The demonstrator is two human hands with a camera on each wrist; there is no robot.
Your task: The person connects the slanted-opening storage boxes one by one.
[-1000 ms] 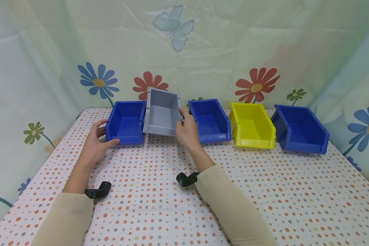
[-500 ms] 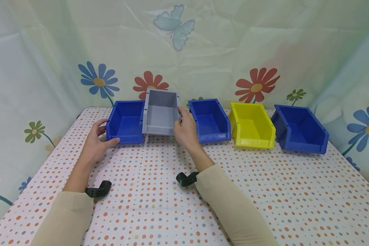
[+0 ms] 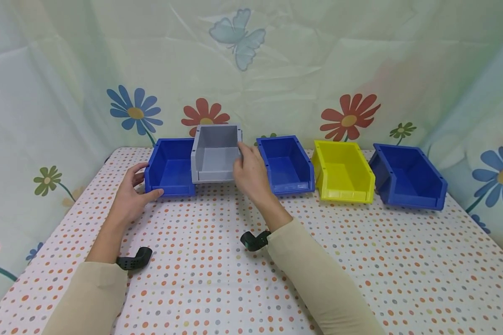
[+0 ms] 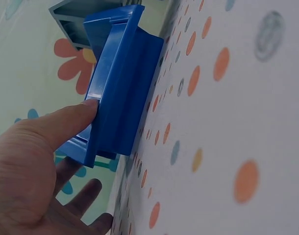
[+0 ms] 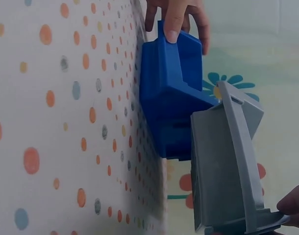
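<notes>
A blue plastic storage bin (image 3: 173,190) stands at the left end of the row. My left hand (image 3: 129,195) grips its left front corner, thumb on the front lip (image 4: 93,105) and fingers along the outer side. To its right, a grey storage bin (image 3: 216,176) is raised off the table, as the right wrist view shows. My right hand (image 3: 255,179) holds the grey bin by its right side wall, at the rim. The grey bin's left side (image 5: 213,161) is right at the blue bin's right rim. The right fingers behind the wall are mostly hidden.
Another blue bin (image 3: 291,187) stands right of my right hand, followed by a yellow bin (image 3: 347,196) and a third blue bin (image 3: 415,200). A dotted cloth covers the table (image 3: 218,279). A flower-printed curtain (image 3: 285,83) hangs behind.
The grey bin has levelled from a tilt and shifted slightly left, its back edge now lower. My right hand has moved with it. My left hand and the left blue bin stay put.
</notes>
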